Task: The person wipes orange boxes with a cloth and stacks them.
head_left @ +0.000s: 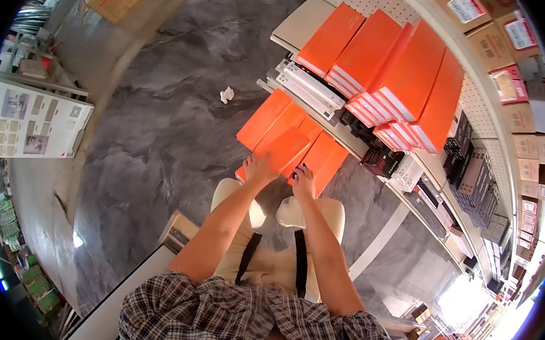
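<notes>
Several long orange boxes lie low in front of me, among them a left one (264,120) and a right one (329,161). Between them a slanted orange box (285,147) is smeared by motion. My left hand (259,170) grips its near left end, the fingers bent over the edge and partly blurred. Beside the right box is my right hand (304,181), its fingers curled around a small blue thing whose kind I cannot make out. Part of the blue thing shows at the fingertips.
Shelves at the right hold stacked orange boxes (412,72) and white and black cartons. Below lies a dark marbled floor (162,118) with a crumpled white scrap (226,95). A sample board (33,118) stands left. Two pale knee pads (320,216) are near my hands.
</notes>
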Motion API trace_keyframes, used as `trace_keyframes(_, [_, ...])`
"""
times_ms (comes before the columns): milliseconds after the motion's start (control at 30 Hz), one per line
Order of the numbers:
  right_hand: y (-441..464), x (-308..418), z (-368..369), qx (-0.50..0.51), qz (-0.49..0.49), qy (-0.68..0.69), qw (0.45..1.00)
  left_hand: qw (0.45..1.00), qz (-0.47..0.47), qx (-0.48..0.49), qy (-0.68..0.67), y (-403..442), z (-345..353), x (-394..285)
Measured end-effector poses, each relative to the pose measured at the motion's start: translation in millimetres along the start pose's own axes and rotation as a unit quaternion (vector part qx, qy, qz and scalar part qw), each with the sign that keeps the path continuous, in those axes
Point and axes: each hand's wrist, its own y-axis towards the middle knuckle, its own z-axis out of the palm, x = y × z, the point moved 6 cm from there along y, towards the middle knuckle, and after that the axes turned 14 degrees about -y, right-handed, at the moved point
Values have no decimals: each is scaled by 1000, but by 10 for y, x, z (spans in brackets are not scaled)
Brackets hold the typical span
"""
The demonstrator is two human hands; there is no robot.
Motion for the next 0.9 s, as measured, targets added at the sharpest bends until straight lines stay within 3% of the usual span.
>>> trace_keyframes(200, [284, -106, 763, -6, -14, 43, 999, 998, -21, -56, 8, 555, 456, 545])
trace_keyframes(333, [328, -210, 851, -16, -20, 70, 997, 997, -47, -49, 20, 891, 799, 578])
trace_keyframes(467, [273, -269, 806, -10, -43, 89, 995, 996, -2, -81, 23, 1114, 1005, 531])
trace_keyframes(533, [188, -318, 716, 0, -49, 91, 995, 985, -53, -23, 161, 1128, 990, 423])
trace_keyframes(667, [-20, -113, 271, 20, -57, 96, 994, 981, -71, 16, 181, 921, 416, 56])
trace_keyframes(733, [-53, 11, -177, 8, -62, 107, 992, 997, -65, 4, 46, 772, 65, -290])
trace_keyframes(767, [-77, 124, -380, 13, -59, 114, 992, 997, -61, -3, 49, 743, -168, -457])
trace_keyframes(833, [-13, 298, -977, 11, -59, 118, 991, 986, 32, -144, -79, 691, -686, -986])
trace_keyframes(867, [-50, 438, -1308, -21, -53, 111, 992, 986, 32, -145, -73, 609, -864, -1119])
trace_keyframes(900, [50, 512, -1673, -61, -51, 97, 992, 973, 95, -187, -97, 679, -1076, -1409])
